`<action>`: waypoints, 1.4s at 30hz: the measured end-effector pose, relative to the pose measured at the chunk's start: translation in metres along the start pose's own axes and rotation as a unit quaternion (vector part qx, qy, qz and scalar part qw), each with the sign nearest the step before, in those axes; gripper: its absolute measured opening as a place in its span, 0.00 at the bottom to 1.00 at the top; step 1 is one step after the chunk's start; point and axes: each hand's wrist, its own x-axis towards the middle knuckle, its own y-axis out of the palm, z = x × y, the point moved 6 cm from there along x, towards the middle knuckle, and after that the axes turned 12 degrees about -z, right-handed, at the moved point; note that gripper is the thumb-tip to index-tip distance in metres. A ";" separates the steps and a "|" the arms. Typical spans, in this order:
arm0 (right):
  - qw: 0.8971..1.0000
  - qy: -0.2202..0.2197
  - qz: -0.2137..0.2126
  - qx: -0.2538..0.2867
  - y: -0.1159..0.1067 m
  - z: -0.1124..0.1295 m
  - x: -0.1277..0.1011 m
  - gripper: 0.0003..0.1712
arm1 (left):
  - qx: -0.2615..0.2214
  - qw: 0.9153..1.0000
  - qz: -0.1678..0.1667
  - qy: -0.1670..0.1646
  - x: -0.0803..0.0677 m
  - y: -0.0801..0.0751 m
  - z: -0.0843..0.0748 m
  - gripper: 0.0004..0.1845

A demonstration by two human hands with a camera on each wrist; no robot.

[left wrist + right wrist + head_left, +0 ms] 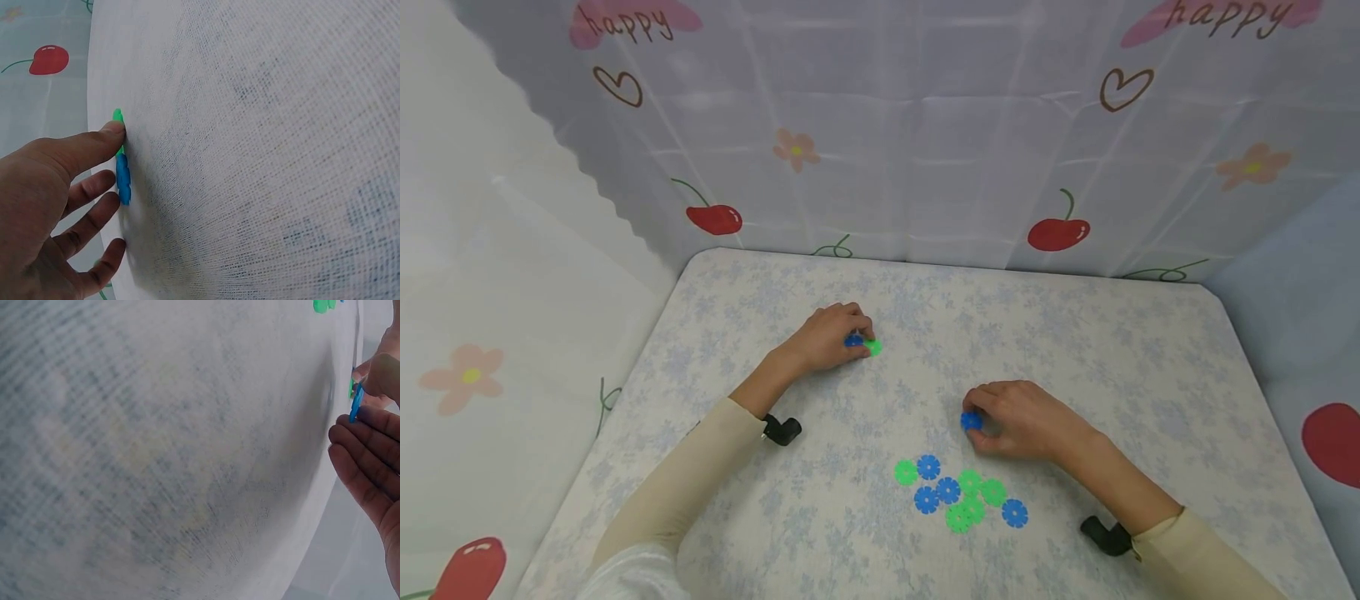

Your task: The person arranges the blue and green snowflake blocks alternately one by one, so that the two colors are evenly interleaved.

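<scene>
My left hand [850,333] lies on the flowered tablecloth left of centre. Its straight fingertips [115,131] touch a green disc [872,347] and a blue disc [853,340] that lie side by side; the left wrist view shows both edge-on, the green disc [117,115] and the blue disc [123,178]. My right hand [983,417] rests nearer to me on the right and pinches another blue disc [971,421], which shows edge-on between its fingers as the blue disc [356,403]. A pile of several blue and green snowflake discs [958,493] lies just in front of that hand.
The table [1075,333] is covered in pale blue-flowered cloth, with rounded far corners. A sheer curtain [925,167] printed with cherries and hearts hangs close behind and at both sides. Black wrist mounts [782,430] sit on both forearms.
</scene>
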 end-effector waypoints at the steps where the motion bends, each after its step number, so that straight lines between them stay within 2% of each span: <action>1: 1.000 0.000 0.000 0.000 -0.001 0.000 0.000 0.10 | -0.001 1.000 0.000 0.001 0.000 0.000 0.000 0.09; 14: 1.000 -0.010 -0.023 -0.007 -0.006 -0.005 0.010 0.10 | -0.001 1.000 0.001 -0.002 -0.001 -0.002 -0.002 0.08; 28: 1.000 -0.010 0.010 0.017 0.003 -0.003 0.043 0.10 | -0.008 1.000 0.002 0.000 -0.002 0.001 0.000 0.08; 36: 0.999 -0.029 0.020 0.005 0.014 -0.002 0.064 0.09 | -0.016 1.000 0.001 0.001 -0.004 0.001 0.002 0.07; 42: 1.000 -0.020 0.020 0.007 0.018 -0.009 0.077 0.08 | -0.020 1.000 0.001 0.000 -0.002 0.000 0.002 0.07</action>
